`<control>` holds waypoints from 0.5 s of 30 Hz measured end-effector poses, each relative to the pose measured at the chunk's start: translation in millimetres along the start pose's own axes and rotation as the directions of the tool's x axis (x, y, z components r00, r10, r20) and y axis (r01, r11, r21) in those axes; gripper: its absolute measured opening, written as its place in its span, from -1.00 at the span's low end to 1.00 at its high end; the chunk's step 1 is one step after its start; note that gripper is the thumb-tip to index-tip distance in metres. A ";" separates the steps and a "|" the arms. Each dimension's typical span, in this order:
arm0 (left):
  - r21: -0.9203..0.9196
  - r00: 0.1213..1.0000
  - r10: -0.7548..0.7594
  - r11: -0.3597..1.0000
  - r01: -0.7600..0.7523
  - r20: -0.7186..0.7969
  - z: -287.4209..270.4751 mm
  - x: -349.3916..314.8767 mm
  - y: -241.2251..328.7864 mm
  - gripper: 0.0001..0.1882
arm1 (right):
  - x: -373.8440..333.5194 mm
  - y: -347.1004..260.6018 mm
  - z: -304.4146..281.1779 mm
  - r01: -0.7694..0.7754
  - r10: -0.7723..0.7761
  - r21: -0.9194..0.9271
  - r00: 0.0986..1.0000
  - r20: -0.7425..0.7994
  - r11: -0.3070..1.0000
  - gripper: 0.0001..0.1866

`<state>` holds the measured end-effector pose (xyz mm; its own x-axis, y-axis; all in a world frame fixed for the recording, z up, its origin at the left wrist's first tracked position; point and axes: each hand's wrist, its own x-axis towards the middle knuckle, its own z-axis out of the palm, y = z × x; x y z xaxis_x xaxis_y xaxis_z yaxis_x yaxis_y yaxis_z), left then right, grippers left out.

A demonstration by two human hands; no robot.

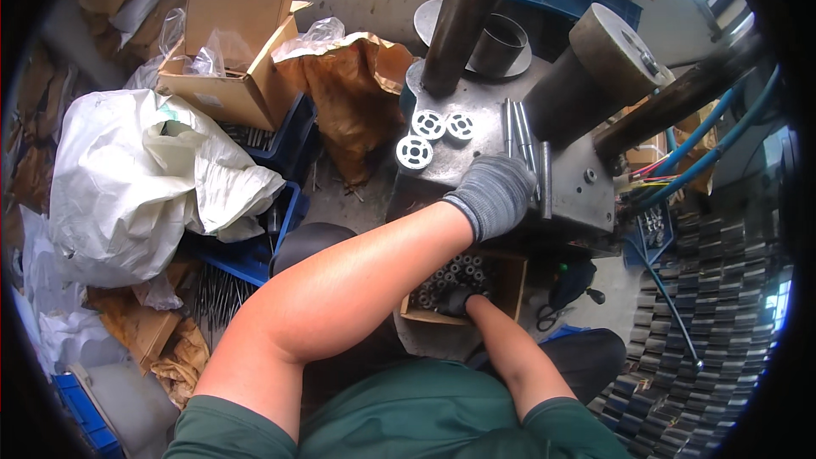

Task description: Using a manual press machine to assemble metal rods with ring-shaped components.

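My left hand (497,195), in a grey knit glove, is over the metal block (442,172) of a machine. Its fingers curl down beside several slim metal rods (520,132); the back of the glove hides whatever they grip. A thicker metal rod (546,183) is just right of the fingers. Three round slotted discs (414,152) lie on the block to the left. Below, my right hand (456,300), also gloved, reaches into a cardboard box (512,285) of small ring-shaped metal parts (459,270). Its fingers are mostly hidden among the parts.
Dark steel columns (463,21) rise from the machine, and a big cylinder (586,76) leans at right. Blue hoses (705,144) run past it. To the left are a white sack (127,178), an open carton (229,76) and blue bins (293,132). Scissors (550,316) lie right of the box.
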<state>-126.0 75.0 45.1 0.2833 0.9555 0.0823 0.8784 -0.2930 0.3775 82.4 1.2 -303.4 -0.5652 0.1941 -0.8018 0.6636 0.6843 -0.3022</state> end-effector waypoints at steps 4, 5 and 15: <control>-0.026 0.999 0.021 0.999 -0.020 0.033 -1.0 -1.5 5.0 -0.72 | 1.4 0.7 2.3 -0.147 0.147 -0.016 0.987 0.061 0.989 -0.34; -0.046 1.000 0.025 0.999 -0.024 0.013 -1.1 -1.0 5.9 -0.71 | 0.9 6.4 5.1 -0.090 0.090 -0.026 0.996 -0.002 0.996 -0.36; 0.082 0.998 0.031 0.996 -0.026 -0.059 12.0 0.9 -0.3 -0.69 | -204.6 -29.2 -151.6 0.069 -0.067 -0.105 0.997 0.025 0.992 -0.55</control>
<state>-121.4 75.6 34.0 0.2873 0.9463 0.1484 0.8992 -0.3198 0.2985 104.4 48.1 -52.5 -0.5956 0.1302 -0.7927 0.5681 0.7659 -0.3010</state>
